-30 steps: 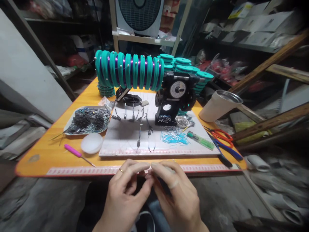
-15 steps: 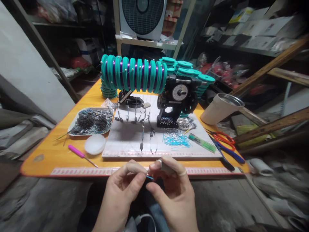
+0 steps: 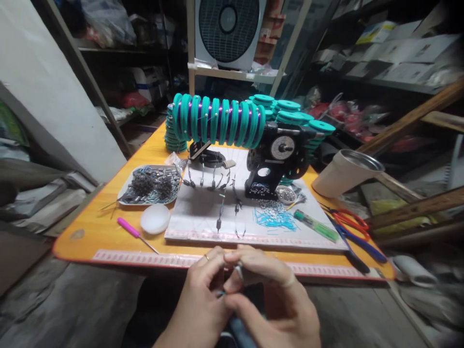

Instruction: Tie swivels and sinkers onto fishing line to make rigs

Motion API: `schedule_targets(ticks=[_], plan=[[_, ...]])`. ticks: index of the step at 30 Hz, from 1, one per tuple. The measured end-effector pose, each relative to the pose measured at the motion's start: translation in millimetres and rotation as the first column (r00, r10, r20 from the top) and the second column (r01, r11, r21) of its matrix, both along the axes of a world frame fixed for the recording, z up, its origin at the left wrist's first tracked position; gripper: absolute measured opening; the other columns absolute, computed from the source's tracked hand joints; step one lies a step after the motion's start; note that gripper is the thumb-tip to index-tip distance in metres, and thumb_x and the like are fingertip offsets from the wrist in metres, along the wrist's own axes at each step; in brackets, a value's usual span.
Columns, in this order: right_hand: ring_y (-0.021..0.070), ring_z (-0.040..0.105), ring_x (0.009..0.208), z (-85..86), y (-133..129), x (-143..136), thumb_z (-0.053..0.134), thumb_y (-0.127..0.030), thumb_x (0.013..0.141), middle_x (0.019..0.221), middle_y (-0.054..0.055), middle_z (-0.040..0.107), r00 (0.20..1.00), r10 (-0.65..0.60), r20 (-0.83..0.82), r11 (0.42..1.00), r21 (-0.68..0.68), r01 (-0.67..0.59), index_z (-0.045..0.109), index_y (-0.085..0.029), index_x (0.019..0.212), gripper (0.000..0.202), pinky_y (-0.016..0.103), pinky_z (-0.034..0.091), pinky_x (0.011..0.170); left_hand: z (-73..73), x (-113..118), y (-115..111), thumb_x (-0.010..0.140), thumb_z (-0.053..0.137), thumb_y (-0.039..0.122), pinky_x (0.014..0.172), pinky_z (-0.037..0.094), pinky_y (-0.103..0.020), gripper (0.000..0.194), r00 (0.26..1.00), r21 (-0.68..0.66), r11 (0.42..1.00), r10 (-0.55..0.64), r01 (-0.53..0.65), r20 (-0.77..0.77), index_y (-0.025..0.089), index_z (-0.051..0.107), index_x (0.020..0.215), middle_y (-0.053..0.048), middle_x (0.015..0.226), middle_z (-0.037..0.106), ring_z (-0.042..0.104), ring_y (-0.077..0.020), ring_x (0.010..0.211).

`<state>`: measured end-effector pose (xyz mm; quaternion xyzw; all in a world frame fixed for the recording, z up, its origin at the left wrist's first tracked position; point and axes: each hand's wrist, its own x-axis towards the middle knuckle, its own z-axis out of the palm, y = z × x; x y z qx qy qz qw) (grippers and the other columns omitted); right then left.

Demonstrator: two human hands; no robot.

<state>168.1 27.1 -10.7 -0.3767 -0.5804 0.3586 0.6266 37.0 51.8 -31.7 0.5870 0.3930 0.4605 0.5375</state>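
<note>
Just past the table's front edge, my left hand (image 3: 205, 302) and my right hand (image 3: 279, 295) meet with fingertips touching. Closed in a pinch, my left fingers hold a thin blue tube (image 3: 220, 293), of which only a short bit shows. The right thumb and fingers curl closed against the left ones; what they grip is hidden. Ahead lies a white board (image 3: 195, 224) with many similar blue tubes (image 3: 277, 220) and small silvery beads (image 3: 271, 207). Fishing line spools (image 3: 217, 118), green with purple line, sit in a row on a black winder (image 3: 277, 150), with weighted rigs (image 3: 219, 222) hanging below.
On the left are a tray of grey sinkers (image 3: 152, 186), a white round dish (image 3: 155, 219) and a pink-handled needle tool (image 3: 128, 227). To the right are a green tube container (image 3: 315, 224), red-handled scissors (image 3: 351, 222), blue-handled pliers (image 3: 362, 244) and a white canister (image 3: 344, 171).
My hands have come closer together, and the blue tube is now mostly covered by fingers. The whole view has shifted, so the table sits farther right and slightly lower.
</note>
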Motion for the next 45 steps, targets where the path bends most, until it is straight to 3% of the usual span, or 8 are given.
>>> schedule_targets(ticks=[5,10,28,31,33,35,38,45], plan=[[0.0113,0.071,0.082,1.0,1.4,-4.6,0.086,-0.026,0.077,0.085,-0.003,0.076,0.913,-0.214,-0.348,0.94,-0.327,0.096,0.069,-0.031,0.108,0.036,0.019,0.055,0.08,2.8,5.7,-4.7,0.084,0.075,0.025,0.065,0.049,-0.013,0.015,0.957,0.021,0.983,0.172,-0.182,0.232,0.031,0.072,0.097,0.002,0.085,0.059,0.058,-0.0084,0.072],[0.0096,0.069,0.073,5.1,-2.9,-3.9,0.092,-0.03,0.069,0.077,-0.003,0.074,0.794,-0.238,-0.559,0.864,-0.496,-0.09,0.066,-0.025,0.109,0.048,0.019,0.054,0.076,6.6,10.4,-0.1,0.079,0.078,0.014,0.063,0.052,-0.011,0.028,0.96,0.218,0.969,0.057,-0.12,0.274,0.032,0.076,0.101,0.001,0.083,0.059,0.061,-0.0075,0.072],[0.0087,0.066,0.073,-11.5,-9.6,-8.4,0.088,-0.034,0.074,0.079,-0.003,0.067,0.67,-0.165,-0.724,0.826,-0.473,-0.308,0.067,-0.024,0.109,0.041,0.019,0.052,0.075,1.1,11.2,-3.2,0.084,0.074,0.014,0.06,0.052,-0.012,0.017,0.985,0.237,0.968,0.045,-0.083,0.164,0.029,0.075,0.091,0.002,0.08,0.056,0.062,-0.008,0.07],[0.0106,0.066,0.07,-17.2,-7.9,-1.5,0.084,-0.043,0.077,0.077,-0.002,0.067,0.825,-0.145,-0.547,0.85,-0.496,-0.179,0.065,-0.023,0.112,0.044,0.022,0.054,0.072,-2.8,10.6,-3.3,0.083,0.074,0.014,0.056,0.05,-0.013,0.013,0.985,0.239,0.966,0.061,-0.1,0.162,0.027,0.074,0.086,0.002,0.082,0.055,0.059,-0.0064,0.063],[0.0149,0.068,0.072,-18.5,-2.6,17.1,0.073,-0.05,0.085,0.079,0.0,0.07,0.972,-0.179,-0.153,0.901,-0.422,0.1,0.062,-0.022,0.114,0.041,0.026,0.055,0.07,-4.6,9.7,-3.9,0.083,0.074,0.016,0.053,0.049,-0.013,0.009,0.985,0.226,0.968,0.076,-0.111,0.156,0.025,0.073,0.083,0.001,0.087,0.06,0.057,-0.0051,0.058],[0.0204,0.07,0.081,-15.3,6.9,48.7,0.063,-0.049,0.093,0.089,0.005,0.073,0.908,-0.33,0.256,0.899,-0.208,0.385,0.062,-0.022,0.112,0.033,0.034,0.056,0.074,-5.4,8.4,-4.1,0.085,0.073,0.022,0.056,0.052,-0.014,0.004,0.978,0.177,0.971,0.131,-0.159,0.161,0.024,0.073,0.081,-0.002,0.093,0.068,0.062,-0.008,0.063],[0.0297,0.059,0.109,-5.1,25.7,106.7,0.067,-0.037,0.089,0.11,0.011,0.069,0.746,-0.493,0.447,0.829,-0.018,0.559,0.067,-0.023,0.108,0.024,0.05,0.044,0.099,-5.2,5.3,-2.0,0.084,0.074,0.027,0.067,0.057,-0.018,0.005,0.97,0.145,0.962,0.217,-0.232,0.112,0.024,0.073,0.081,-0.002,0.087,0.074,0.071,-0.0149,0.076],[0.0345,0.058,0.095,-1.8,47.9,159.7,0.061,-0.032,0.088,0.089,0.012,0.066,0.529,-0.483,0.698,0.821,0.152,0.55,0.073,-0.022,0.094,0.017,0.055,0.043,0.094,-7.7,-3.9,6.3,0.085,0.071,0.017,0.068,0.058,-0.018,0.011,0.953,0.523,0.84,0.261,-0.145,-0.154,0.026,0.076,0.088,-0.001,0.086,0.076,0.073,-0.0154,0.075]])
